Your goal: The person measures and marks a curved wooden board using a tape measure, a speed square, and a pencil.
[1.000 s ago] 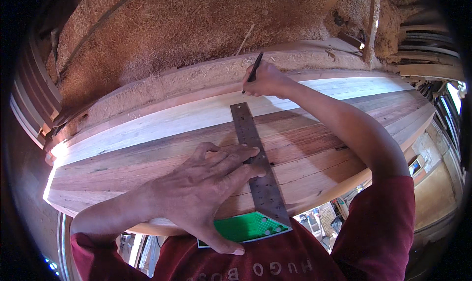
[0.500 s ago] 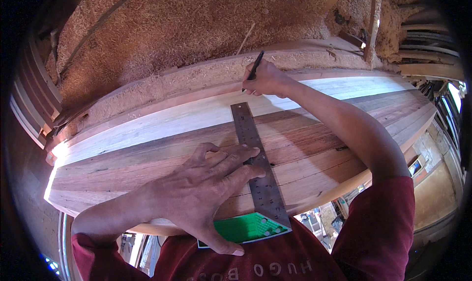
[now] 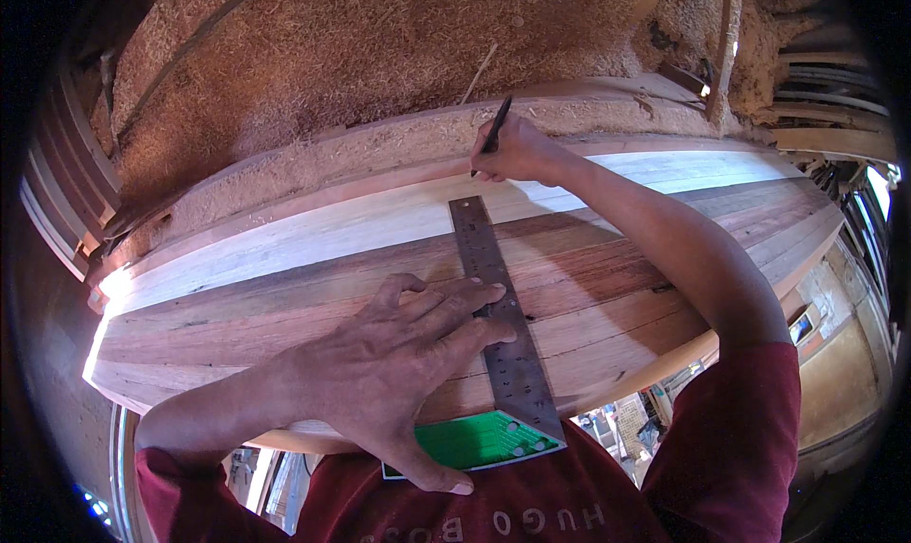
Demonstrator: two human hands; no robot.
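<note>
My left hand (image 3: pixel 394 363) bears down on a try square (image 3: pixel 520 372), its fingers across the dark metal blade and its thumb over the green handle (image 3: pixel 455 440). The square's handle sits at the near edge of a wide panel of joined wooden planks (image 3: pixel 607 287), close to my shirt, and the blade runs away from me across the planks. Past the blade's far end, my right hand (image 3: pixel 517 152) pinches a slim black pen (image 3: pixel 496 125). The pen's lower tip points down at the pale plank near the panel's far side; whether it touches the wood I cannot tell.
Beyond the panel runs a rough wooden ledge dusted with shavings (image 3: pixel 380 149), and behind it lies a large heap of wood shavings (image 3: pixel 351 59). Boards are stacked at the left (image 3: pixel 71 177) and far right (image 3: pixel 830 116). Bright sunlight falls along the panel's far strip.
</note>
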